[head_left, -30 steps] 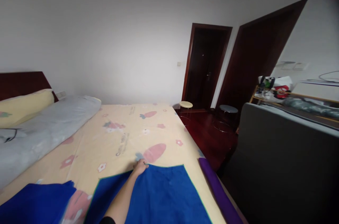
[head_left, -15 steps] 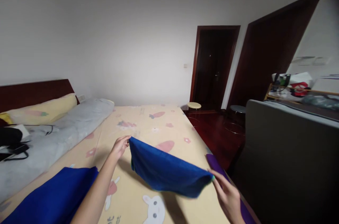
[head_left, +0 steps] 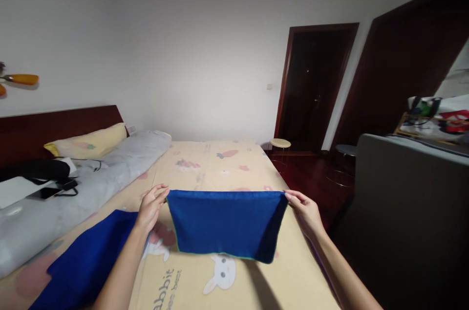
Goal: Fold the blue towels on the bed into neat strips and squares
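A blue towel (head_left: pixel 227 224) with a thin green edge hangs stretched between my two hands above the bed. My left hand (head_left: pixel 152 205) pinches its upper left corner, and my right hand (head_left: pixel 303 207) pinches the upper right corner. The top edge is taut and nearly level, while the lower edge hangs loose over the sheet. To the left, partly behind my left forearm, a second blue cloth (head_left: pixel 93 251) lies spread on the bed.
The bed (head_left: pixel 198 280) has a yellow sheet with rabbit and carrot prints. Along its left side lie a grey quilt (head_left: pixel 120 173), a pillow (head_left: pixel 91 141) and black items. A stool (head_left: pixel 280 143) stands beyond the bed, and a dark grey panel (head_left: pixel 395 212) rises at right.
My right hand has risen level with the left, so the towel's top edge went from slanted to straight and its face opened out. The view has turned left.
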A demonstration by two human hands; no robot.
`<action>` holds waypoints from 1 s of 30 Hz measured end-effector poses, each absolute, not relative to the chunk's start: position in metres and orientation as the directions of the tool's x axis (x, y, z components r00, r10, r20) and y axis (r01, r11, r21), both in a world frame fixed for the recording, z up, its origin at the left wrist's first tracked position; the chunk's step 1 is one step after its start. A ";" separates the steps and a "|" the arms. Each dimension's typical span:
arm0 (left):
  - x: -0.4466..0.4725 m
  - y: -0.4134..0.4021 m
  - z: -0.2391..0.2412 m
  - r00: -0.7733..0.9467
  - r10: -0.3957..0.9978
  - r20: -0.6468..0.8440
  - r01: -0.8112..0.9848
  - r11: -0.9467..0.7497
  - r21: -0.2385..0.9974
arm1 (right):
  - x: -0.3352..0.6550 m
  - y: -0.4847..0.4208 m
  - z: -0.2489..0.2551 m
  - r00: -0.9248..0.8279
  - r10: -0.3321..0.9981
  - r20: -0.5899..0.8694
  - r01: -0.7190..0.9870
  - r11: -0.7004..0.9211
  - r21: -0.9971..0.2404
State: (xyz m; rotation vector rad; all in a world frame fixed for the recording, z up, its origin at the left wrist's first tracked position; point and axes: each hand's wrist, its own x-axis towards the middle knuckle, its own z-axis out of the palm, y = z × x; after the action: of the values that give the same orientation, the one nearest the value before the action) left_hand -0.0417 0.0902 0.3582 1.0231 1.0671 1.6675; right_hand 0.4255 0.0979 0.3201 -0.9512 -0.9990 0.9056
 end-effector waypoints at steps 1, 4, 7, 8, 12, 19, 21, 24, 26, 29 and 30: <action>-0.043 0.087 0.359 -0.275 0.943 0.184 -0.222 -0.249 0.943 | 0.425 0.099 0.320 0.280 0.925 0.256 -0.145 0.304 -0.941; -0.048 0.082 0.363 -0.290 0.939 0.184 -0.201 -0.248 0.948 | 0.425 0.098 0.323 0.246 0.931 0.271 -0.076 0.297 -0.952; -0.054 0.081 0.365 -0.303 0.941 0.153 -0.215 -0.224 0.951 | 0.423 0.090 0.335 0.225 0.928 0.298 0.004 0.305 -0.952; -0.055 0.081 0.366 -0.297 0.943 0.153 -0.211 -0.221 0.952 | 0.422 0.087 0.340 0.226 0.925 0.306 0.031 0.307 -0.951; -0.058 0.078 0.370 -0.240 0.953 0.184 -0.134 -0.221 0.966 | 0.423 0.080 0.355 0.256 0.908 0.331 0.110 0.313 -0.943; -0.059 0.088 0.374 -0.234 0.938 0.254 0.177 -0.216 0.960 | 0.432 0.088 0.358 0.292 0.865 0.409 0.305 0.321 -0.897; -0.060 0.094 0.374 -0.233 0.936 0.264 0.220 -0.213 0.952 | 0.433 0.089 0.359 0.294 0.848 0.441 0.396 0.311 -0.864; -0.061 0.101 0.374 -0.234 0.933 0.273 0.231 -0.219 0.948 | 0.435 0.091 0.361 0.293 0.837 0.462 0.466 0.297 -0.834; -0.061 0.103 0.375 -0.235 0.931 0.279 0.236 -0.224 0.946 | 0.437 0.092 0.361 0.288 0.842 0.455 0.484 0.282 -0.828; -0.063 0.105 0.377 -0.237 0.929 0.283 0.233 -0.228 0.945 | 0.441 0.094 0.361 0.272 0.858 0.436 0.493 0.265 -0.829; -0.064 0.105 0.378 -0.236 0.929 0.283 0.227 -0.231 0.946 | 0.442 0.095 0.361 0.260 0.864 0.432 0.493 0.266 -0.828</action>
State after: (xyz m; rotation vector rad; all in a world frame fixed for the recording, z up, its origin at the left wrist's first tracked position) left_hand -0.0641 0.1046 0.3775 1.4186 1.4257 1.5144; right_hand 0.4419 0.0949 0.3607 -1.3809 -1.3874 0.4068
